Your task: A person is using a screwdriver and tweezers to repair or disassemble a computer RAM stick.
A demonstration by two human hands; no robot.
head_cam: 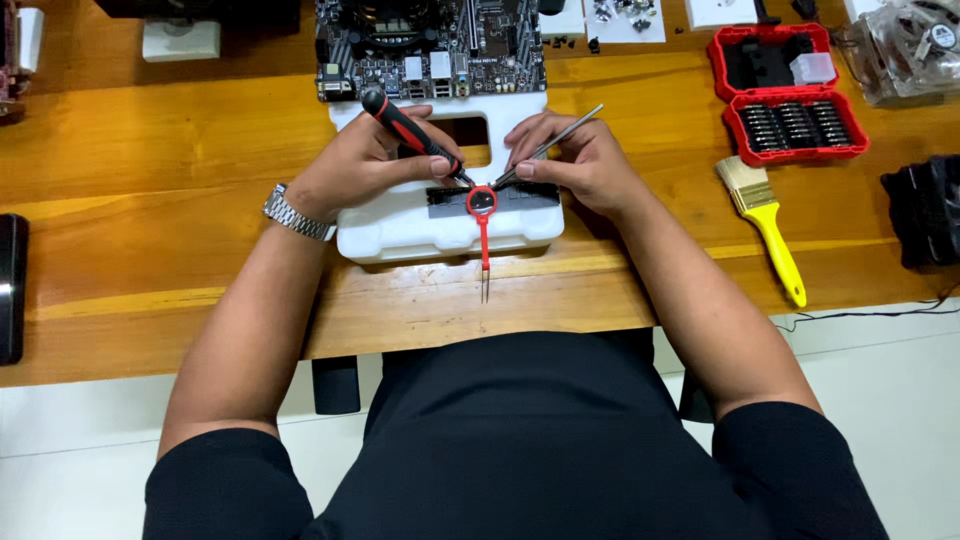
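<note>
Head view: the left hand (362,160) is closed on a red-black screwdriver (412,132), its tip slanting toward five o'clock. The right hand (580,160) pinches tweezers (548,146), both meeting at the dark module (520,196) steadied on the white foam block (440,230).

Foam block (400,235) sits mid-bench (150,150) with the memory module (520,197) on top, motherboard (430,45) behind it, bit case (790,95) and paintbrush (765,215) to the right, cooler fan (910,50) at far right rear.
</note>
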